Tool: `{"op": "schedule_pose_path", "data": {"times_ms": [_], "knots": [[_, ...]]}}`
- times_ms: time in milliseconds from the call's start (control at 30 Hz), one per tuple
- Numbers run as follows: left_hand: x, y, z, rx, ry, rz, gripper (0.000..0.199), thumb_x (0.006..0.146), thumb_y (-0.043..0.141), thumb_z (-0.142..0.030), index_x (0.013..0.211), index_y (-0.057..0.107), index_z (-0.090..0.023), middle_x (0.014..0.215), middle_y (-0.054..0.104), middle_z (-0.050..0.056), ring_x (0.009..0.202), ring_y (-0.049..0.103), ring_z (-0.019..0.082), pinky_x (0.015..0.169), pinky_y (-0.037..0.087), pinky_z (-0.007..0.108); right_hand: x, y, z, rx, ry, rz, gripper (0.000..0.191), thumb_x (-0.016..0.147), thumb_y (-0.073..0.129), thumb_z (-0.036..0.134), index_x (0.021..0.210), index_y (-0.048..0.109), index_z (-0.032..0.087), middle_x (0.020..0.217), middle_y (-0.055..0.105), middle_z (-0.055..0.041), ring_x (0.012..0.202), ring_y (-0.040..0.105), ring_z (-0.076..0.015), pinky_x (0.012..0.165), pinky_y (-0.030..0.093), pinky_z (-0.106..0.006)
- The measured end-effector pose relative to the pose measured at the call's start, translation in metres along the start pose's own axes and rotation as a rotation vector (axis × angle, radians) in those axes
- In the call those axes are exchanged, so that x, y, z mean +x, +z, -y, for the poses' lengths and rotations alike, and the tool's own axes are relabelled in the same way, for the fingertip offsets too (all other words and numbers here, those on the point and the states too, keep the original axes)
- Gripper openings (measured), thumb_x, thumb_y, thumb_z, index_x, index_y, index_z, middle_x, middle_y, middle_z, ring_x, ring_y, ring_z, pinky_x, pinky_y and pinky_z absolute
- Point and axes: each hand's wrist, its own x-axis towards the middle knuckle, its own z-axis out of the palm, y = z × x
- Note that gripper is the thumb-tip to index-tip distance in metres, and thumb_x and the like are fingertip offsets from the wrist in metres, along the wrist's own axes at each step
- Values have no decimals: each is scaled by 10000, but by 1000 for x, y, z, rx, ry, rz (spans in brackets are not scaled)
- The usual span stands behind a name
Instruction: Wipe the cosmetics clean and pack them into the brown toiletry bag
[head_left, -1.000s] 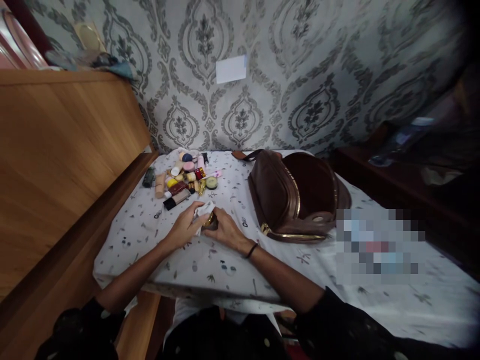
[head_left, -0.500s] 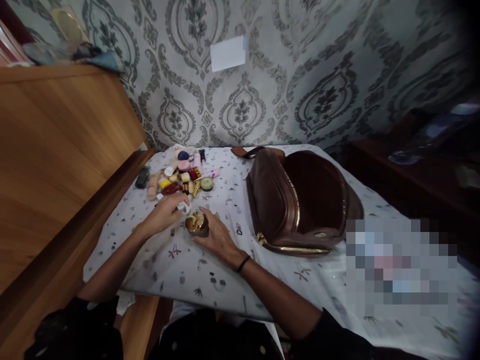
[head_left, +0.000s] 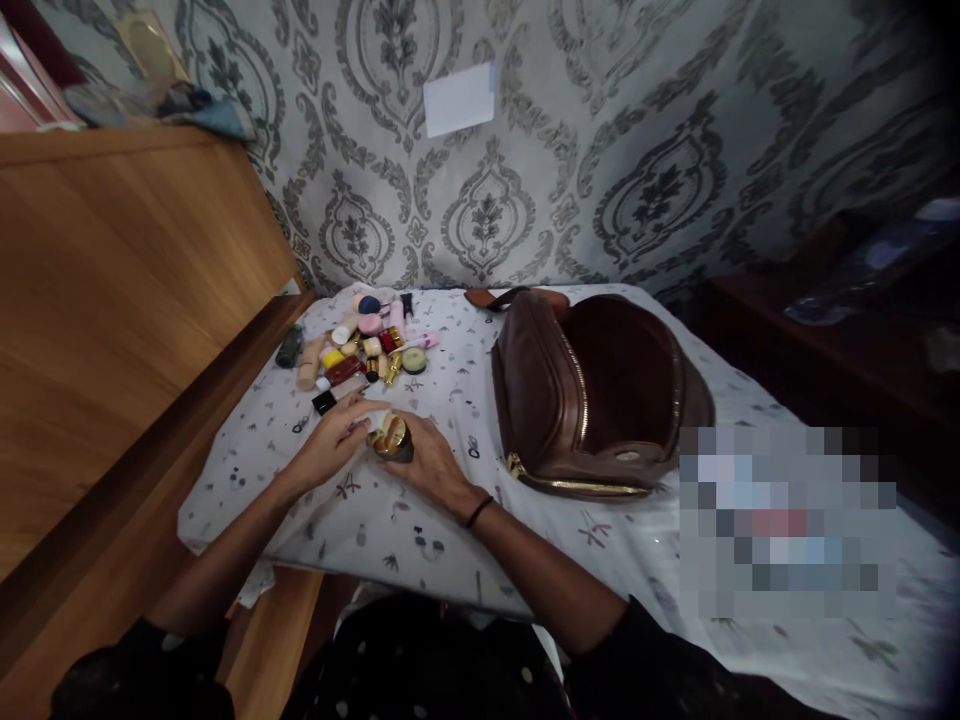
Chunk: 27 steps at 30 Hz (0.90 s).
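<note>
My right hand (head_left: pixel 429 460) is wrapped round a jar with a shiny gold top (head_left: pixel 390 436), above the patterned white cloth (head_left: pixel 450 545). My left hand (head_left: pixel 334 440) is closed on a small white wipe (head_left: pixel 377 420), which touches the side of the gold top. Just beyond my hands lies a pile of cosmetics, among them a green round compact (head_left: pixel 414 360), a beige tube (head_left: pixel 308 363) and a dark red item (head_left: pixel 346 370). A black-capped item (head_left: pixel 324 402) lies near my left fingers.
An open brown leather bag (head_left: pixel 540 400) with gold zips stands to the right. Beyond it is a dark side surface holding a clear bottle (head_left: pixel 862 265). A wooden panel (head_left: pixel 135 280) rises at the left. The patterned wall (head_left: pixel 562 180) is behind.
My left hand has moved in closer to the gold top with the white wipe. The black-capped item near it is now uncovered. The view has shifted slightly.
</note>
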Motion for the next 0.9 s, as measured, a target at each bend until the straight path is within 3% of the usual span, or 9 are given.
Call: {"op": "schedule_pose_path", "data": {"times_ms": [100, 200, 300, 433, 600, 767, 900], "knots": [[-1, -1, 9, -113, -67, -55, 331, 873, 575, -312, 1165, 642, -172, 1140, 667, 89, 1085, 609, 254, 947, 470, 362, 0, 1, 0, -32, -1, -4, 656, 711, 787, 268, 1312, 544, 163, 1211, 660, -122, 1090, 613, -312, 951, 504, -467], [0, -4, 16, -220, -121, -33, 253, 819, 652, -359, 981, 671, -167, 1021, 712, 81, 987, 654, 250, 923, 483, 370, 0, 1, -1, -52, 2, 2, 691, 692, 816, 268, 1315, 536, 162, 1205, 664, -125, 1100, 610, -310, 956, 500, -463], [1, -8, 21, -284, -97, 4, 224, 767, 713, -375, 857, 680, -172, 1126, 706, 121, 1103, 639, 284, 1013, 439, 416, 1, 0, -3, -56, -15, 11, 726, 685, 833, 289, 1332, 526, 169, 1234, 654, -127, 1125, 604, -310, 975, 495, -449], [3, -15, 24, -371, -117, 133, 229, 732, 764, -368, 821, 672, -179, 1391, 587, 159, 1319, 517, 338, 1109, 347, 475, 1, -1, -4, -68, -74, 13, 748, 682, 838, 289, 1357, 527, 201, 1253, 648, -116, 1144, 601, -313, 990, 491, -448], [8, -24, 26, -407, -76, 318, 194, 769, 742, -345, 839, 678, -176, 1357, 605, 133, 1238, 574, 290, 1057, 408, 426, 1, -2, -2, -85, -152, 31, 741, 721, 807, 250, 1389, 493, 189, 1279, 633, -140, 1159, 589, -312, 981, 486, -463], [10, -27, 25, -205, 97, 217, 175, 824, 702, -345, 873, 738, -181, 1107, 663, 95, 1023, 630, 227, 968, 460, 370, 1, -3, 0, -100, -107, 47, 704, 741, 793, 276, 1375, 501, 183, 1260, 634, -138, 1155, 585, -305, 991, 480, -452], [3, -22, 17, -88, 143, 96, 176, 881, 630, -292, 946, 765, -200, 949, 656, 65, 907, 634, 201, 850, 501, 329, 0, -3, 1, -72, -63, 31, 704, 719, 815, 288, 1348, 522, 168, 1248, 641, -135, 1152, 592, -311, 1011, 472, -463]]}}
